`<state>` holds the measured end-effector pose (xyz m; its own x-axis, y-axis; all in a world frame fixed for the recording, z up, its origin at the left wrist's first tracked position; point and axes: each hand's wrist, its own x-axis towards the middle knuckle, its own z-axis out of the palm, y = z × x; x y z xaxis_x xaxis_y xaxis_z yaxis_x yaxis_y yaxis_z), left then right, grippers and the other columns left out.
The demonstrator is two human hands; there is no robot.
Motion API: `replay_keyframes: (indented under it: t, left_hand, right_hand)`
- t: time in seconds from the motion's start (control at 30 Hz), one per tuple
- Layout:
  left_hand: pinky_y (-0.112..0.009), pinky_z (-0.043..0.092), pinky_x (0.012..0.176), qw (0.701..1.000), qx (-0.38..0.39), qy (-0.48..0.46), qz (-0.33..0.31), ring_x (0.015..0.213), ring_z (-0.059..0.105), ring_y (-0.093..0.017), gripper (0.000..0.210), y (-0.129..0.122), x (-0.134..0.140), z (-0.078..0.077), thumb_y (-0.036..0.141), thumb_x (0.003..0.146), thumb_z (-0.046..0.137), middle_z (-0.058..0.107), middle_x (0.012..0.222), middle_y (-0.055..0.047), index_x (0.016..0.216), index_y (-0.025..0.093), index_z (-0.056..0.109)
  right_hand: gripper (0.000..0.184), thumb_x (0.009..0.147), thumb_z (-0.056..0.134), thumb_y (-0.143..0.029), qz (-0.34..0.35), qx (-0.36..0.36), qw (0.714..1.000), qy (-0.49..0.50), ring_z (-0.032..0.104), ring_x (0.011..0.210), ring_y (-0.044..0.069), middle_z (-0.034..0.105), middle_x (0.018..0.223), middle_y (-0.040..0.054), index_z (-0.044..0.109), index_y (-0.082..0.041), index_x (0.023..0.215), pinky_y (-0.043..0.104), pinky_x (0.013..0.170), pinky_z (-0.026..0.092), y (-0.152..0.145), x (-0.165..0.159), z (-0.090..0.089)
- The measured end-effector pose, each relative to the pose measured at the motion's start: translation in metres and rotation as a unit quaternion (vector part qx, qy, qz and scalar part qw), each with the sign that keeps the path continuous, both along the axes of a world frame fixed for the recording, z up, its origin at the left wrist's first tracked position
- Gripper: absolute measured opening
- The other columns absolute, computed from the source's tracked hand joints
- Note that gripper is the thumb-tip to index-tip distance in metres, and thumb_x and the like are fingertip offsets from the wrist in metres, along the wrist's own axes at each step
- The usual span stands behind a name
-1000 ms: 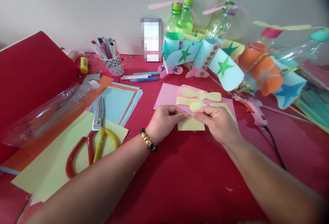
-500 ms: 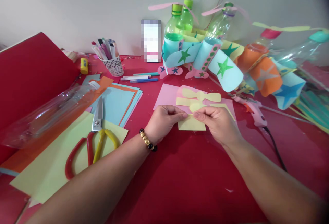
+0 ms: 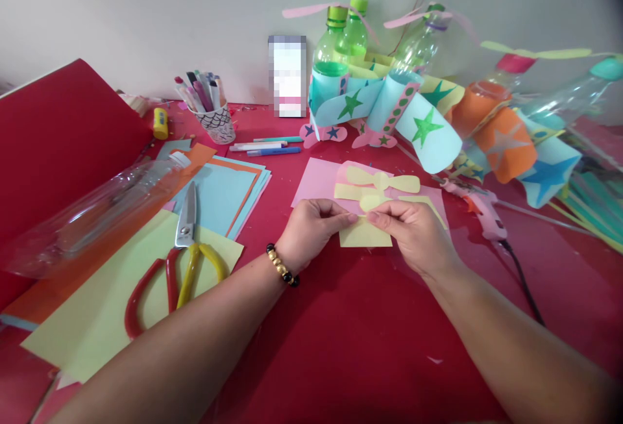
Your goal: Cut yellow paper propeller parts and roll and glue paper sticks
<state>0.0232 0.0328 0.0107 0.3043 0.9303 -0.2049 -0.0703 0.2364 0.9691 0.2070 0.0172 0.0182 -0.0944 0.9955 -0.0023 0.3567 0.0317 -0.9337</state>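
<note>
left hand: grip pinched on yellow paper — far edge
right hand: pinched too, equally near
paper: between them — wearer's side

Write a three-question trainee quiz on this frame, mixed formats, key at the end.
1. Multiple choice: what do the left grip and the right grip pinch between them?
A) the pink glue gun
B) a pale yellow paper piece
C) a blue marker

2. True or false: the undecorated clear bottle lies on its side.

3. Fill in the blank: one handle of the large scissors is red, the other is ____.

Key: 1. B; 2. True; 3. yellow
</note>
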Motion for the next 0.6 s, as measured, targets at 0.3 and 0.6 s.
replay_keyframes:
  t: [0.3, 0.6]
  left_hand:
    - [-0.023, 0.042, 0.060, 0.999, -0.013, -0.032, 0.006, 0.060, 0.051, -0.009, 0.020, -0.0017, 0.0006, -0.0010, 0.032, 0.070, 0.071, 0.062, 0.066, -0.001, 0.069, 0.013, 0.065]
    - [-0.023, 0.042, 0.061, 0.999, -0.006, -0.036, 0.016, 0.062, 0.052, -0.009, 0.018, -0.0016, 0.0014, -0.0020, 0.029, 0.070, 0.071, 0.063, 0.070, -0.003, 0.072, 0.012, 0.066]
  right_hand:
    - [0.021, 0.079, 0.065, -0.038, -0.016, 0.001, 1.000, 0.017, 0.041, 0.058, 0.012, 0.051, 0.062, -0.0013, 0.067, -0.018, 0.072, 0.027, 0.055, 0.033, 0.0016, 0.0007, -0.0029]
    - [0.020, 0.080, 0.064, -0.037, -0.013, -0.008, 0.999, 0.032, 0.047, 0.063, 0.013, 0.060, 0.069, 0.0002, 0.069, -0.019, 0.078, 0.027, 0.059, 0.037, 0.0012, -0.0001, -0.0028]
